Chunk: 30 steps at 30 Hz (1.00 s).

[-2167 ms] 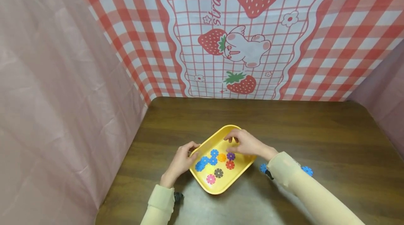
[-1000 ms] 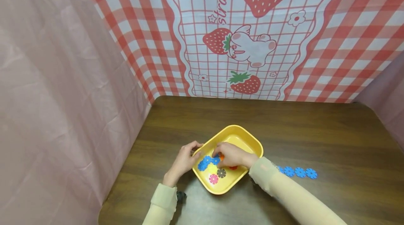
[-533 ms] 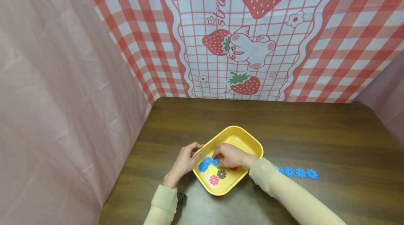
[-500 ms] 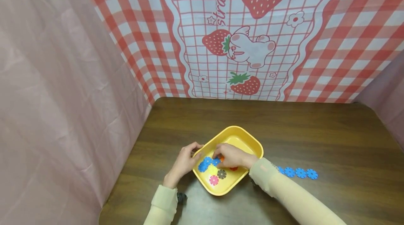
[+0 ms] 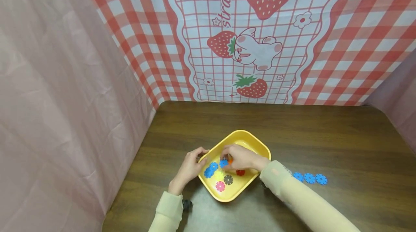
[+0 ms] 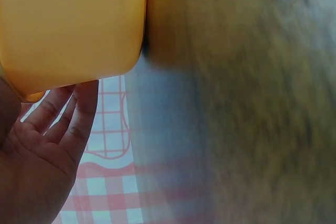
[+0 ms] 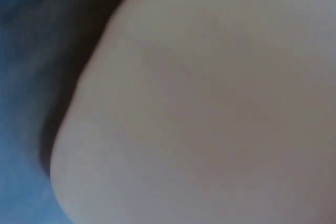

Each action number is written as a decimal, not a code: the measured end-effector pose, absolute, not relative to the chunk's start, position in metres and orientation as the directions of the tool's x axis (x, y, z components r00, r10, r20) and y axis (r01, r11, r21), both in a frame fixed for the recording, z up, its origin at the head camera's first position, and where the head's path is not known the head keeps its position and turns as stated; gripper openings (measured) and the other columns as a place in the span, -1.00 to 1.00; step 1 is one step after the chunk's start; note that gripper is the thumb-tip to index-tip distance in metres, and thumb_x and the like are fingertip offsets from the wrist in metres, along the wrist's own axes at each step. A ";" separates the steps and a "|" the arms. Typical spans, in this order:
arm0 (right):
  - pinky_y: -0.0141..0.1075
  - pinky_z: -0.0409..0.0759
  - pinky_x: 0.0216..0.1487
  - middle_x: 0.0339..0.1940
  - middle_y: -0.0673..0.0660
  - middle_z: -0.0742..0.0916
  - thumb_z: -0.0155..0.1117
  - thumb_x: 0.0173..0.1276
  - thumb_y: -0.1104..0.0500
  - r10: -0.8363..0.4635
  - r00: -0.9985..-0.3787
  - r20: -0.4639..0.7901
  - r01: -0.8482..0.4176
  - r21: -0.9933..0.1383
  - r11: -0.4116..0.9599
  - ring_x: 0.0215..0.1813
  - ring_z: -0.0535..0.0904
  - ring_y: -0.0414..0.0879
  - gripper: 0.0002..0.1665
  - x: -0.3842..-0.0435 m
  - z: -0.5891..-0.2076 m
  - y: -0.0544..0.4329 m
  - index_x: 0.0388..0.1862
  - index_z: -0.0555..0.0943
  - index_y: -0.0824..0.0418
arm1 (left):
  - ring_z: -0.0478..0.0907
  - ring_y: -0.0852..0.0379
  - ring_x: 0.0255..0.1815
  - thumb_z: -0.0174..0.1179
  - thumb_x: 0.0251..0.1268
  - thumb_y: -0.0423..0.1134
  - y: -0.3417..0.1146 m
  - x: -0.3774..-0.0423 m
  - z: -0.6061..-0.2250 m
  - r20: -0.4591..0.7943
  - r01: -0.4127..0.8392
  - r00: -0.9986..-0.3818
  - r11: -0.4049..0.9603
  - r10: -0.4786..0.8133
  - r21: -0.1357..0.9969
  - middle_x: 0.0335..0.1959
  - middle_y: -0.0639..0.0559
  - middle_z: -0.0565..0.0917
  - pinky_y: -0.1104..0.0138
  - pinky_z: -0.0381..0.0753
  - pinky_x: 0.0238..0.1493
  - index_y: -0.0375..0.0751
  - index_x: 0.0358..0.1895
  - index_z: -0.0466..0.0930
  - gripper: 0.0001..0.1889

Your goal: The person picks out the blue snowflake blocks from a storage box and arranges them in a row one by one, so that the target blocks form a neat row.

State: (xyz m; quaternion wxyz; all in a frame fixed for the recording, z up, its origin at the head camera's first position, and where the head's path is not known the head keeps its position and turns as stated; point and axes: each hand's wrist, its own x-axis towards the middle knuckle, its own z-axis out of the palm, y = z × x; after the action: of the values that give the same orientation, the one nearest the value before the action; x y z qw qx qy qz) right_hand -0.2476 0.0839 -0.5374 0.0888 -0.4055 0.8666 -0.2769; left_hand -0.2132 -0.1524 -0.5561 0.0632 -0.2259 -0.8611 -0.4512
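Note:
A yellow plastic basin (image 5: 245, 133) stands on the wooden table, turned diagonally. At its left corner my left hand (image 5: 189, 168) grips the rim, thumb over the edge; the left wrist view shows the fingers (image 6: 84, 111) against its outer wall. Inside it, my right hand (image 5: 242, 157) pinches a blue notched disc (image 5: 223, 163) between thumb and fingers. An orange disc (image 5: 230, 161) is partly covered by that hand. Around lie other blue discs (image 5: 213, 167), plus yellow (image 5: 220, 176), pink (image 5: 220, 186), brown (image 5: 228, 179) and red discs (image 5: 240, 172). Blurred skin fills most of the right wrist view.
On the table (image 5: 344, 145) right of the basin, a row of blue discs (image 5: 309, 178) runs partly under the right sleeve (image 5: 292, 188). A checked strawberry cloth (image 5: 156, 51) hangs behind the table, and a pale pink curtain (image 5: 65, 98) on the left.
My right hand has come down into the basin from its far side, reached the blue discs, and now lifts one slightly apart from the others. My left hand keeps its grip on the rim.

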 end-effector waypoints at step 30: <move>-0.31 0.49 -0.28 -0.39 -0.12 0.59 0.56 0.12 0.11 -0.642 -0.746 0.177 -0.616 -0.550 0.564 -0.32 0.51 -0.05 -0.73 -0.240 -0.492 0.147 -0.22 0.69 0.09 | 0.63 0.04 -0.17 0.25 0.28 -0.51 -0.150 -0.212 -0.550 0.183 0.327 -0.933 0.519 0.310 0.790 -0.08 -0.17 0.71 0.31 0.65 -0.17 -0.32 -0.08 0.66 -0.82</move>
State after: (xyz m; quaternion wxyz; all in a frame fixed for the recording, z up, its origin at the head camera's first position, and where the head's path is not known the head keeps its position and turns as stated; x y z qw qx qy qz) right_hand -0.2399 0.1472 -0.4918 0.0214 -0.3557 0.8841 -0.3024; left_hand -0.2115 -0.1500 -0.5499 0.0095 -0.1829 -0.8713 -0.4552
